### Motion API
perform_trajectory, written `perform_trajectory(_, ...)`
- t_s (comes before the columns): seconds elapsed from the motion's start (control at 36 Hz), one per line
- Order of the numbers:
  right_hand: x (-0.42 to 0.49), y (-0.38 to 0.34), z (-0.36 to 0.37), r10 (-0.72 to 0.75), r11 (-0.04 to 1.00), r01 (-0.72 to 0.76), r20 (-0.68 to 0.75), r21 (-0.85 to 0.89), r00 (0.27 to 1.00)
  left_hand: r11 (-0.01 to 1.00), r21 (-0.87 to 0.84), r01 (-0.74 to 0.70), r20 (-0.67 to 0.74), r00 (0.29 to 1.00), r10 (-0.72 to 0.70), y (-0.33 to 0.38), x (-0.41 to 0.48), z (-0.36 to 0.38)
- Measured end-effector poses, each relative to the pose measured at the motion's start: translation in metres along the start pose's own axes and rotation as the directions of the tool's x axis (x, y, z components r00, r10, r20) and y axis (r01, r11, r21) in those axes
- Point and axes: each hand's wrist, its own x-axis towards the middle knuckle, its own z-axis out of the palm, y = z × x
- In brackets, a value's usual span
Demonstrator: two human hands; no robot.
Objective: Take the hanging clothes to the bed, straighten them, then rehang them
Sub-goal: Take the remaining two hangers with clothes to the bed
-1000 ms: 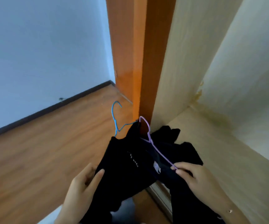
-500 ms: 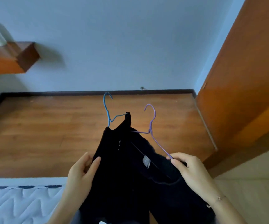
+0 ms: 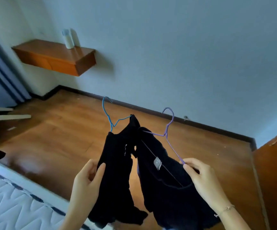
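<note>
Hands: left [image 3: 86,181] & right [image 3: 201,176] each clamped on black clothes [image 3: 161,176] w/ hangers, bed [image 3: 9,206] lower left.

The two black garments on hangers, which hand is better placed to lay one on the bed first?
Left. The left hand with the blue-hanger garment is nearest the mattress; the right hand is farther away.

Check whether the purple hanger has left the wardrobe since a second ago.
Yes. The purple hanger, then against the wardrobe's orange door edge, is now held by the right hand over open floor, toward the mattress.
</note>
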Motion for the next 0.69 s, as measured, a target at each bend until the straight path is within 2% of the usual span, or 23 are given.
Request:
perform_trajectory(0.19,0.127,0.003,-0.003,-0.103,0.989,0.118,0.167,-0.084,0.981,0.98,0.094,0.174,-0.256,0.956,-0.145,-0.023,0.039,0.034)
perform_trajectory(0.25,0.164,0.002,-0.004,-0.153,0.974,0.191,0.273,-0.119,0.95,0.965,0.117,0.234,-0.33,0.926,-0.185,-0.028,0.05,0.044)
perform_trajectory(0.39,0.257,-0.02,-0.004,-0.204,0.949,0.285,0.429,-0.134,0.88,0.918,0.107,0.381,-0.51,0.814,-0.278,-0.015,0.069,0.071)
perform_trajectory(0.61,0.374,-0.075,0.04,-0.332,0.856,0.511,0.678,-0.075,0.656,0.872,0.018,0.489,-0.692,0.635,-0.342,0.017,0.078,0.098)
perform_trajectory(0.69,0.4,-0.099,0.075,-0.353,0.826,0.564,0.761,-0.02,0.544,0.836,-0.021,0.548,-0.745,0.549,-0.379,0.019,0.08,0.095)
